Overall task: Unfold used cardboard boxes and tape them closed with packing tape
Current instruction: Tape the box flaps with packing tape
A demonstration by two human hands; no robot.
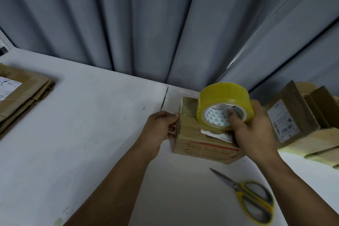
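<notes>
While the white worktop (91, 134) has loads of free room mid-left, a flattened brown cardboard stack (23, 97) is cut off far left. The small brown cardboard box (192, 134) sits by the back edge: left hand (159, 128) grips its side, right hand (255, 134) holds a yellow packing tape roll (223, 97) on top.

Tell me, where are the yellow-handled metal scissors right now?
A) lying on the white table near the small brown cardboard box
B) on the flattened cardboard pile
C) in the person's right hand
A: the yellow-handled metal scissors lie untouched on the white table near the small brown cardboard box, while the right hand grips the yellow roll of packing tape.
</notes>
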